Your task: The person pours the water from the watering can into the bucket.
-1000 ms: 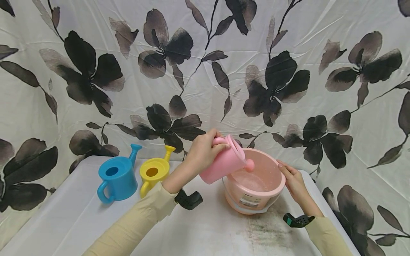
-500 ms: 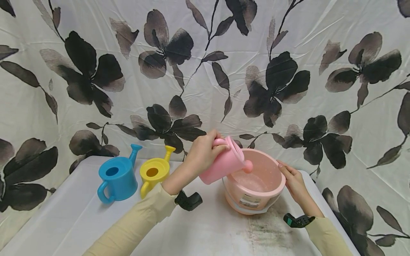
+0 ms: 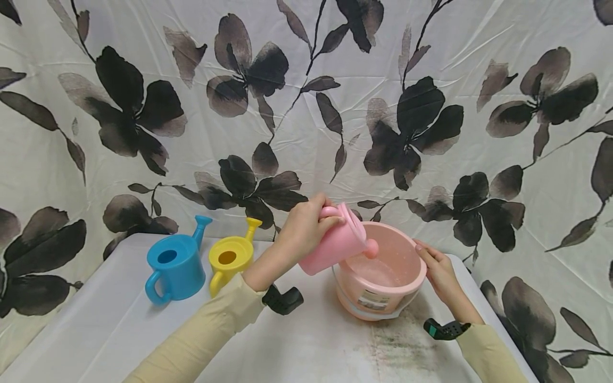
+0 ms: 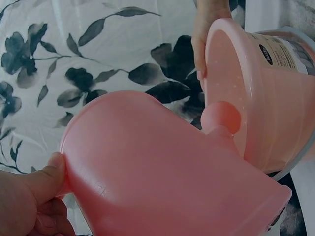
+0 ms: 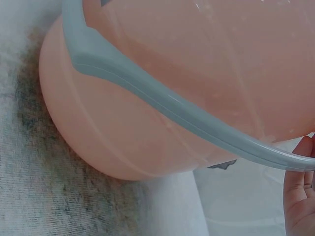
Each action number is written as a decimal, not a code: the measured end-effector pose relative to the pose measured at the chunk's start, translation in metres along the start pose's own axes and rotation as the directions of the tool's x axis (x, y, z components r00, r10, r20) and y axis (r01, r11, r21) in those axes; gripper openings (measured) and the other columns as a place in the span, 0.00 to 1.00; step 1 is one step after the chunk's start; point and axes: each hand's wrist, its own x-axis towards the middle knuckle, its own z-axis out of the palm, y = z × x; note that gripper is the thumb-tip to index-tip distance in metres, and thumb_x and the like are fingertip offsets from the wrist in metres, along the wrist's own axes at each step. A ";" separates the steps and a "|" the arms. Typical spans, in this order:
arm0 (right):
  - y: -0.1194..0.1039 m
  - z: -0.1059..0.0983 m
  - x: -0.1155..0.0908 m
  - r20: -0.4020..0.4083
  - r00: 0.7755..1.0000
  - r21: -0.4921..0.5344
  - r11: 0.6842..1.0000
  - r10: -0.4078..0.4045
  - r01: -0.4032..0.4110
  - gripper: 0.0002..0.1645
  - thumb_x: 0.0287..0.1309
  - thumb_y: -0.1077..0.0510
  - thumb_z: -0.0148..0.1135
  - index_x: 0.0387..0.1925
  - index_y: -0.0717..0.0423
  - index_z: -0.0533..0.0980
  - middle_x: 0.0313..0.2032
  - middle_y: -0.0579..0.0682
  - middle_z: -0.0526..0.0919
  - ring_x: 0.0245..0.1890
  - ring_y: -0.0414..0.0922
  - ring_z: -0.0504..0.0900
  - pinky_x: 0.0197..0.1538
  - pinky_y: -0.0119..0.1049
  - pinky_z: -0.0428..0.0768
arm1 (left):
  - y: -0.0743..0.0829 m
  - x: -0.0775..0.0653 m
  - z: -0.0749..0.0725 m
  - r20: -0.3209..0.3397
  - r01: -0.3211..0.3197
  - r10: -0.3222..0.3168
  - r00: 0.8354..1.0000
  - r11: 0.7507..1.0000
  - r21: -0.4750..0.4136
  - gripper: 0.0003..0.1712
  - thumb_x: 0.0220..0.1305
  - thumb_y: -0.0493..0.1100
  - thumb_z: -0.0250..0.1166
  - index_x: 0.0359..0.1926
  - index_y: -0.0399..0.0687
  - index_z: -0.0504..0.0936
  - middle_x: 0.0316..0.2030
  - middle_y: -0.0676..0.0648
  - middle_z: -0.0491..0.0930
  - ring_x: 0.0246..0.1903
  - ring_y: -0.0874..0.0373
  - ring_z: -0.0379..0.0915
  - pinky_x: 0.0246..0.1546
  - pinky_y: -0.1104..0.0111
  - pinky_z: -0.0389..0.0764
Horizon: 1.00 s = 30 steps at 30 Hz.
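Observation:
My left hand (image 3: 300,226) grips the handle of a pink watering can (image 3: 335,242). The can is tilted, and its round spout head (image 3: 371,248) hangs over the mouth of a pale pink bucket (image 3: 349,290). In the left wrist view, the can's body (image 4: 147,162) covers part of the bucket. My right hand (image 3: 441,274) touches the bucket's rim from outside on the right, its visible fingers fairly straight. Droplets speckle the bucket's inner wall (image 4: 229,73). Along the bucket's side, a grey bail handle (image 5: 162,101) hangs down. Any stream from the spout is too faint to tell.
A blue watering can (image 3: 179,271) and a yellow watering can (image 3: 234,247) stand upright on the white table (image 3: 96,319), left of my left arm. A dark smudged patch (image 3: 402,340) marks the cloth before the bucket. Behind hangs a floral curtain (image 3: 306,133).

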 end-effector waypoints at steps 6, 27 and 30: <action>0.001 0.001 -0.001 0.004 1.000 0.000 1.000 -0.013 0.013 0.40 0.71 0.48 0.49 0.68 0.75 0.52 0.40 0.22 0.78 0.44 0.21 0.77 0.47 0.19 0.76 | 0.002 -0.001 0.000 -0.009 -0.008 0.008 1.000 1.000 0.001 0.13 0.60 0.49 0.67 0.37 0.46 0.75 0.33 0.45 0.83 0.33 0.52 0.75 0.36 0.63 0.75; -0.006 0.005 -0.007 -0.006 1.000 -0.024 1.000 0.018 -0.018 0.40 0.71 0.47 0.48 0.69 0.72 0.52 0.40 0.21 0.77 0.45 0.20 0.77 0.47 0.18 0.76 | -0.002 -0.001 -0.007 0.016 -0.008 0.008 1.000 1.000 -0.021 0.13 0.60 0.49 0.67 0.38 0.48 0.75 0.35 0.45 0.83 0.34 0.53 0.75 0.37 0.64 0.75; -0.006 0.006 -0.008 -0.015 0.999 -0.028 0.999 0.031 -0.032 0.41 0.71 0.46 0.48 0.70 0.72 0.52 0.40 0.21 0.76 0.44 0.20 0.76 0.47 0.18 0.76 | -0.003 -0.001 -0.009 0.022 -0.012 0.013 1.000 1.000 -0.025 0.13 0.60 0.49 0.67 0.37 0.47 0.75 0.35 0.45 0.83 0.33 0.53 0.75 0.36 0.64 0.75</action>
